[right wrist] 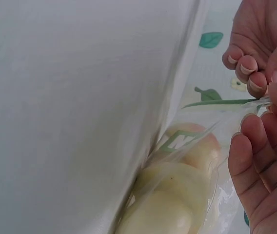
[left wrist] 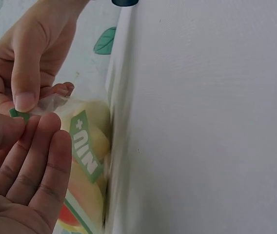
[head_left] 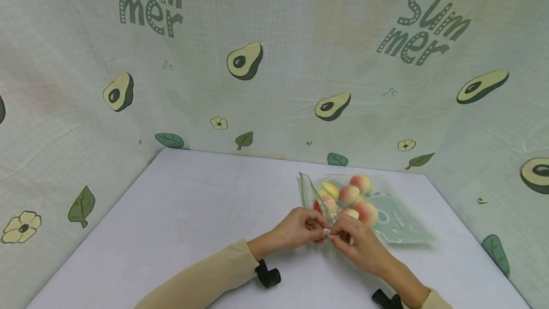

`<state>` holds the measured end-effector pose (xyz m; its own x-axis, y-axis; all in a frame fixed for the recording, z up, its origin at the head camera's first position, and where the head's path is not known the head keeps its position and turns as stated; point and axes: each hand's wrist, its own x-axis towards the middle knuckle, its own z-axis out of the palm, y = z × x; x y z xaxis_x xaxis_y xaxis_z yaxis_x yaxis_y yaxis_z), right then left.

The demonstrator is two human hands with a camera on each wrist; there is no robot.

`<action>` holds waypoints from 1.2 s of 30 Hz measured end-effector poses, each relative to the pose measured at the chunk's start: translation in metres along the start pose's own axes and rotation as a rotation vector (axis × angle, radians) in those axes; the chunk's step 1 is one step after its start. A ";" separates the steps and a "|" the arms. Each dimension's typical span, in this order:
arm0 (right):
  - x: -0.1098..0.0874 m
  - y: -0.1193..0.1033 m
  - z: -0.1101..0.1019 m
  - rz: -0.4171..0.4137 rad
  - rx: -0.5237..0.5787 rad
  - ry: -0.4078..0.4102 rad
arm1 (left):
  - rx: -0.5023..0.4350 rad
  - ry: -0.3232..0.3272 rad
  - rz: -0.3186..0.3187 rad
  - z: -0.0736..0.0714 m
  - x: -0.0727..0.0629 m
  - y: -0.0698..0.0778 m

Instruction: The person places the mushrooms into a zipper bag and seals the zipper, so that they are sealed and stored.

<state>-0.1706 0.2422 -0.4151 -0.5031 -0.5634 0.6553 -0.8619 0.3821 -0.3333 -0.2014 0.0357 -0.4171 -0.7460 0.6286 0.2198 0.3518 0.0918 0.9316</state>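
A clear plastic bag [head_left: 403,225] with green edging and pale green print lies toward the right of the table. Inside it are several red-and-yellow peaches [head_left: 366,212], gathered near its left, open-looking end. My left hand [head_left: 302,228] pinches the near corner of the bag's green-edged mouth between thumb and index finger. Right beside it, my right hand [head_left: 358,244] pinches the same corner, so the fingertips of both hands meet. A bit of green strip [left wrist: 19,114] shows between the fingertips in the left wrist view. In the right wrist view the green edge [right wrist: 221,102] stretches away from the pinch.
The white table [head_left: 206,194] extends far to the left of the bag. A pale cloth [head_left: 283,27] printed with avocados, leaves and lettering hangs behind and at both sides. Black wrist straps [head_left: 268,275] sit at the sleeve cuffs.
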 end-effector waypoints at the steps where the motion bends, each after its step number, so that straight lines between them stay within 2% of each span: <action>1: 0.000 0.000 0.000 0.003 0.007 0.002 | 0.002 0.003 -0.004 0.000 0.000 0.001; 5: -0.001 0.001 0.000 0.030 0.026 0.012 | 0.002 0.013 -0.015 0.000 -0.001 0.006; 9: -0.001 0.003 0.001 0.091 0.053 0.020 | -0.012 0.021 -0.020 0.000 -0.001 0.008; 14: 0.000 0.003 0.001 0.141 0.077 0.025 | 0.005 0.024 0.001 0.001 -0.001 0.010; 18: 0.001 0.003 0.000 0.185 0.097 -0.003 | 0.031 0.023 0.021 0.000 -0.002 0.015; 22: 0.001 0.005 -0.002 0.213 0.096 -0.033 | 0.058 0.029 0.033 0.001 0.000 0.009; 30: 0.001 0.004 -0.004 0.234 0.079 -0.035 | 0.168 0.038 0.088 0.002 0.006 -0.002; 36: 0.004 -0.002 -0.005 0.225 0.090 -0.019 | 0.161 0.036 0.095 -0.001 0.008 -0.004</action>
<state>-0.1705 0.2431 -0.4081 -0.6833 -0.4859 0.5450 -0.7298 0.4328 -0.5291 -0.2093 0.0399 -0.4183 -0.7237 0.6126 0.3177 0.5054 0.1569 0.8485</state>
